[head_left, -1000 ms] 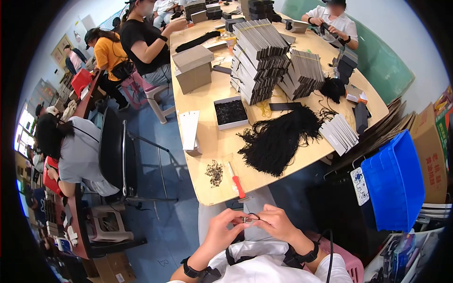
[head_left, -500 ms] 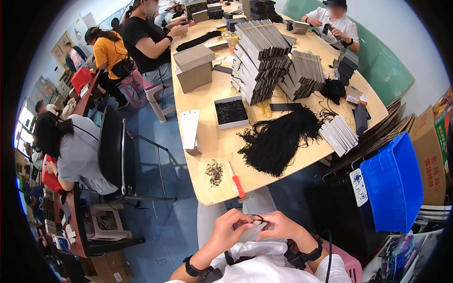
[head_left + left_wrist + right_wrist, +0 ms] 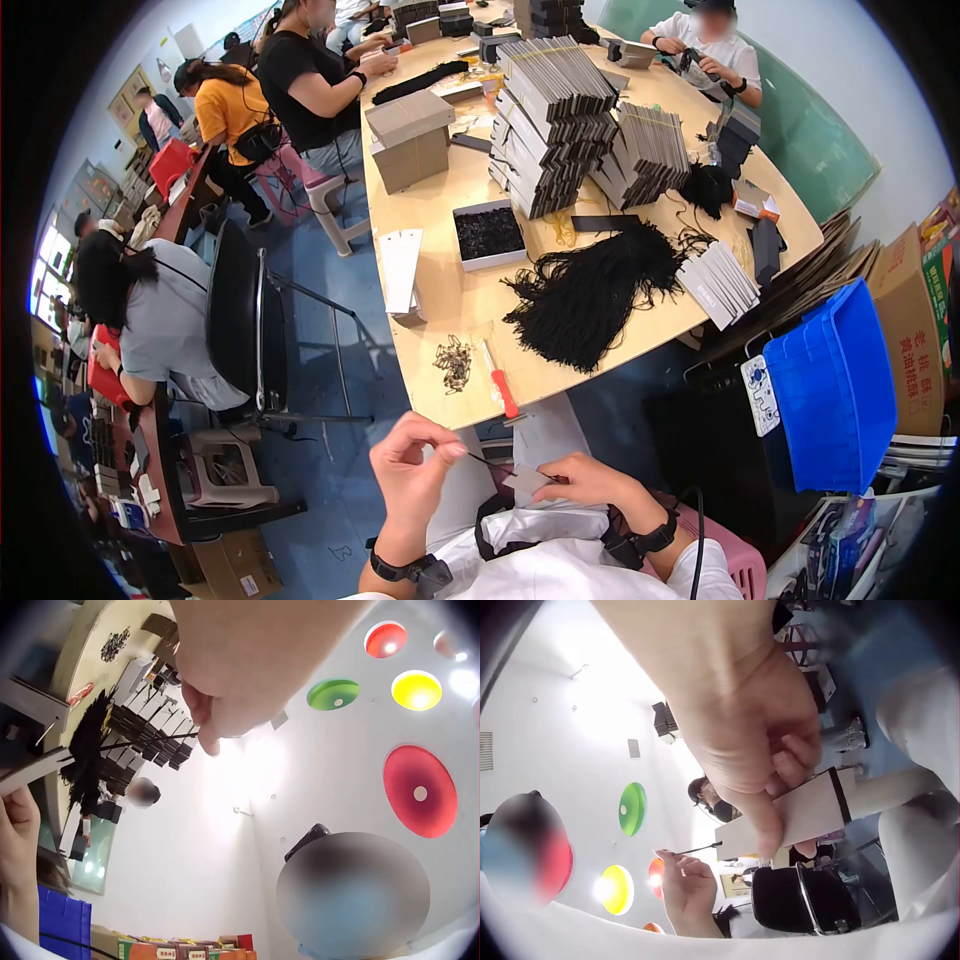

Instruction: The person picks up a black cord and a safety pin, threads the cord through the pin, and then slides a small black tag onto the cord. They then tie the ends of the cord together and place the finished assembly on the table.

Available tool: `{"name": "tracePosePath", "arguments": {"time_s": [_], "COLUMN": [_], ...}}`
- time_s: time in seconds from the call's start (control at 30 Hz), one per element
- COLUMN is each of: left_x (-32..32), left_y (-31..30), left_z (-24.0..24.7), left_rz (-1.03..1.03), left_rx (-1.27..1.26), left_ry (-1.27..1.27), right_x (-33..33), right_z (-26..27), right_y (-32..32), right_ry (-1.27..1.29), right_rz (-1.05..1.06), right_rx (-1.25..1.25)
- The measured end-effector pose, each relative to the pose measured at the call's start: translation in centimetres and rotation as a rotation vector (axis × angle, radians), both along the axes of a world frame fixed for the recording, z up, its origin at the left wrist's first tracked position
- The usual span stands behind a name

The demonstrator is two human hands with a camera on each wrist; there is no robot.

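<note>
In the head view my left hand [image 3: 412,475] is raised at the left, thumb and forefinger pinching the end of a thin black cord [image 3: 483,459]. Stretched taut, the cord runs to a small light-grey card [image 3: 524,481] over my lap. My right hand [image 3: 597,481] grips this card between thumb and fingers. From the right wrist view, the card [image 3: 810,813] looks flat and stiff, with a dark band across one end and the cord leaving the other. The left wrist view also shows the cord [image 3: 161,739] drawn straight between card and fingertips.
On the table's near end lie a red-handled scraper [image 3: 504,394], a heap of small metal loops [image 3: 453,364] and a bundle of black cords [image 3: 590,300]. Behind stand a box of black bits [image 3: 490,235] and tall card stacks [image 3: 555,130]. A blue crate [image 3: 835,385] is at right.
Both hands were close together at the card, with the cord looped between them. My left hand has moved left and up, drawing the cord out straight, while the right hand keeps the card.
</note>
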State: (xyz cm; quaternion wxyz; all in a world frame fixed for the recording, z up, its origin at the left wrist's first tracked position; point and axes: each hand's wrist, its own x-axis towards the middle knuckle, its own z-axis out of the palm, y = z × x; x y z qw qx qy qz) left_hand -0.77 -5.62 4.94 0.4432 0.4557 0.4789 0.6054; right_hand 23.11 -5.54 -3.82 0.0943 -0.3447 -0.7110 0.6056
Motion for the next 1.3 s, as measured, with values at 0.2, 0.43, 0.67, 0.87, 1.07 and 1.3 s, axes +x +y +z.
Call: {"name": "tracePosePath", "arguments": {"time_s": [0.2, 0.43, 0.67, 0.87, 1.07, 1.3], "left_x": [0.0, 2.4, 6.1, 5.4, 0.3, -3.2], "left_y": [1.2, 2.6, 4.4, 4.5, 3.4, 4.5], "left_z": [-1.1, -2.2, -2.6, -2.9, -4.4, -6.6], "left_rz": [0.073, 0.047, -0.404, -0.477, -0.314, 0.063], "left_rx": [-0.049, -0.103, -0.048, -0.100, -0.126, -0.158], "left_ry": [-0.089, -0.226, -0.471, -0.408, -0.290, 0.366], "right_x": [1.4, 4.0, 7.0, 13.1, 18.1, 17.1], "right_z": [0.5, 3.7, 3.4, -0.2, -0.3, 0.3], "right_y": [-0.3, 2.4, 6.0, 10.9, 12.2, 13.7], "right_ry": [-0.147, -0.372, -0.040, -0.323, -0.560, -0.911], "right_rz": [-0.281, -0.505, -1.025, -1.284, -1.228, -1.214], "right_rx": [0.400, 0.960, 0.743, 0.988, 1.112, 1.246]}}
